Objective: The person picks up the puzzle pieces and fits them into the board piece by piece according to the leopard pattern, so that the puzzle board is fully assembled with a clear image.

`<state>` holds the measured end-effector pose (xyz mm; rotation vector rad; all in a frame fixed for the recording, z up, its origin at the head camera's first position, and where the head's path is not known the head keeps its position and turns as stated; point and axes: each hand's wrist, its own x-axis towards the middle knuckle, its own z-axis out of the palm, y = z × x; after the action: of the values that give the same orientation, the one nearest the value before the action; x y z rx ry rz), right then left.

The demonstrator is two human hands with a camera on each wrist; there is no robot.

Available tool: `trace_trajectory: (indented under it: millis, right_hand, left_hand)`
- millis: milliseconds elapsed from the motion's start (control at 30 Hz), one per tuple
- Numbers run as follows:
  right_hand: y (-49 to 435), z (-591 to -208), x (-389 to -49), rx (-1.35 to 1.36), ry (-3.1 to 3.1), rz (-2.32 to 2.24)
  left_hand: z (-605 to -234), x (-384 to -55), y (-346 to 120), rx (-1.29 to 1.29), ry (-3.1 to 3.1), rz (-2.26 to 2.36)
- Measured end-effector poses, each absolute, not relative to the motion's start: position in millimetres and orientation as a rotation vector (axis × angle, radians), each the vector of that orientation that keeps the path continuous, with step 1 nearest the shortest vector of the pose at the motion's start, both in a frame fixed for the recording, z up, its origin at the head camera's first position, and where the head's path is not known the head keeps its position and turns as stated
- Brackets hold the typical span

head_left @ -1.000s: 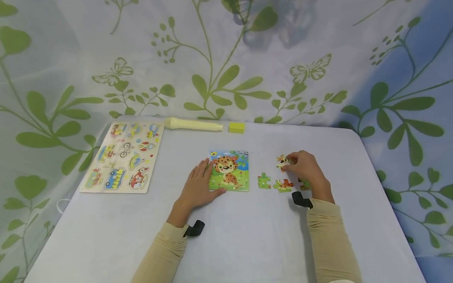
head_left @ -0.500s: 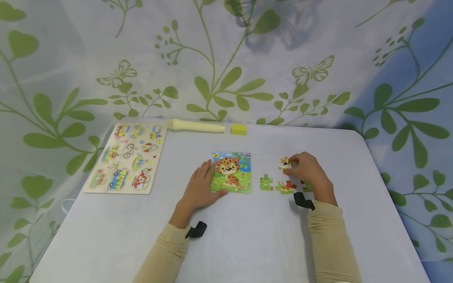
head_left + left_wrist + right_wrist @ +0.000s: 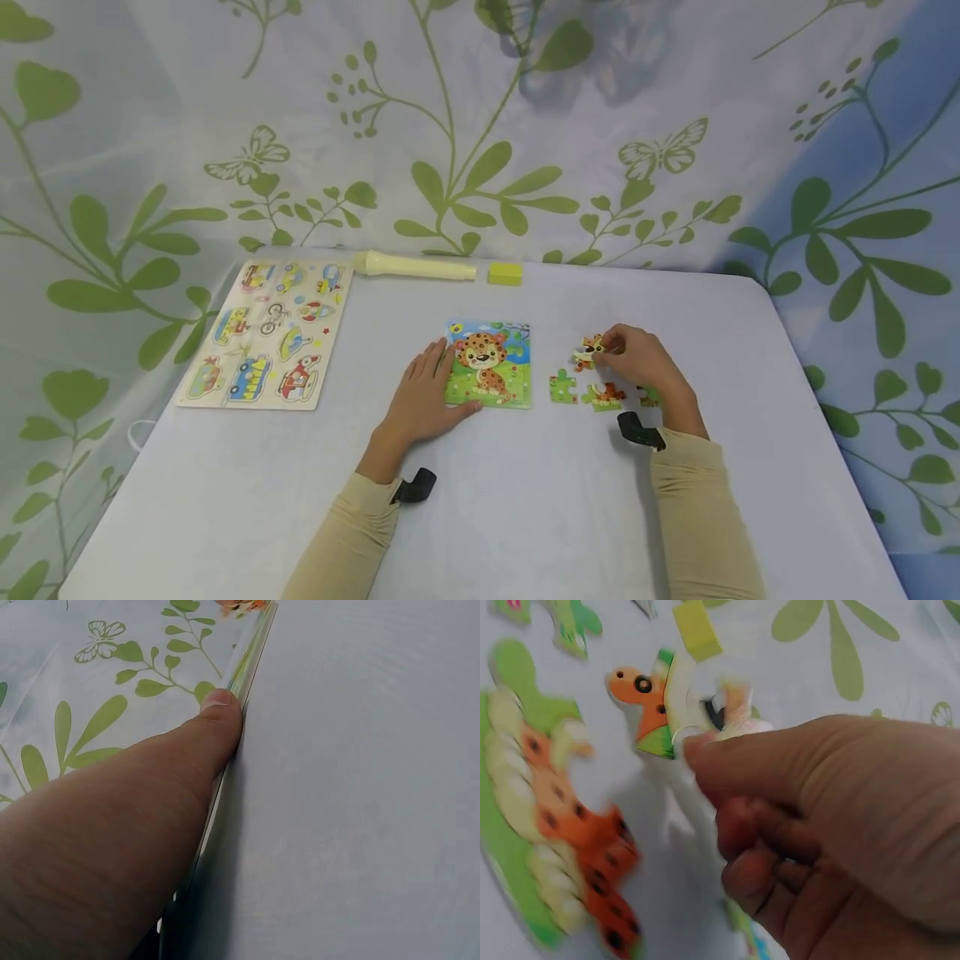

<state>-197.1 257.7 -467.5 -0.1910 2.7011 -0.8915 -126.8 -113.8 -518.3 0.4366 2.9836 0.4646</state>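
My left hand lies flat with fingers straight along the left side of a square leopard picture puzzle. In the left wrist view, the thumb presses against the near edge of the picture puzzle. My right hand pinches a jigsaw piece with part of the leopard's face between thumb and fingers. Up close, that jigsaw piece shows orange, white and green, its right part covered by the thumb. Below the right hand lie a green piece, a leopard-body piece and a partly hidden piece.
A wooden vehicle peg puzzle board lies at the far left of the white table. Along the back stand out a pale yellow recorder-like tube and a yellow block. A leaf-patterned cloth hangs behind.
The right hand has shifted slightly left with its jigsaw piece, which has turned and now tilts. My left hand stays on the picture puzzle.
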Motion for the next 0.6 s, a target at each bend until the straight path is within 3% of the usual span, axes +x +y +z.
trace_trajectory:
  millis: [367,600]
  right_hand:
    - [195,-480,-197,-0.108,2.531,-1.440]
    - [129,-485,-190,-0.191,2.540,-1.366]
  left_hand:
    - [-519,-127,-113,0.433,2.976,0.463]
    - [-518,-125,-110,0.462,2.954,0.536]
